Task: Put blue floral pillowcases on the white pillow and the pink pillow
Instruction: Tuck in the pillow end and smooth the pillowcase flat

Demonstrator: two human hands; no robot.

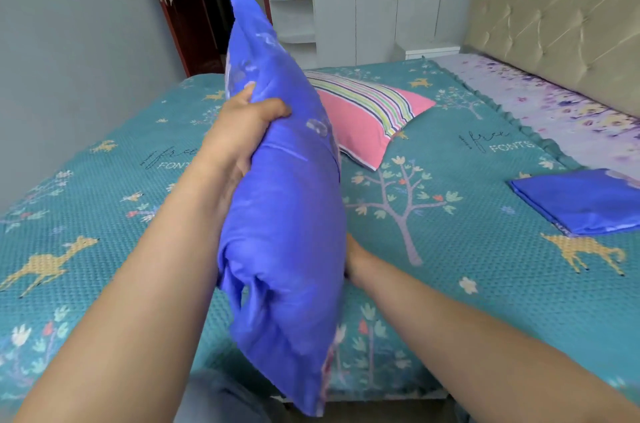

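Status: you hold one cased pillow (280, 200) upright over the bed (485, 266), edge-on to the camera, fully wrapped in blue floral fabric. Presumably this is the white pillow, though no white shows. Your left hand (242, 131) grips its upper half, thumb across the front and fingers curled round the far side. Your right hand (353, 259) sits against the lower right side, mostly hidden behind the fabric; whether its fingers grip or only press, you cannot tell.

The pink pillow (367, 117), with its striped band, lies bare on the bed beyond the one held. The spare pillowcase (581, 200) lies folded flat at the right edge of the bed, well apart from the pink pillow.

Risks from here:
- The lower end of the held case looks bunched and creased. If the filling has not reached the corners, the pillow will sit lumpy; a shake or a tug at the corners would likely cure it.
- With the grip one-sided, the pillow could slip and drop onto the pink pillow or off the near edge of the bed.
- The open end of the case is not identifiable; if left untucked, the pillow may creep out.

Count: pillows, two (one cased, one bare). Blue floral pillowcases, two (one fitted, one folded). Hands, two.
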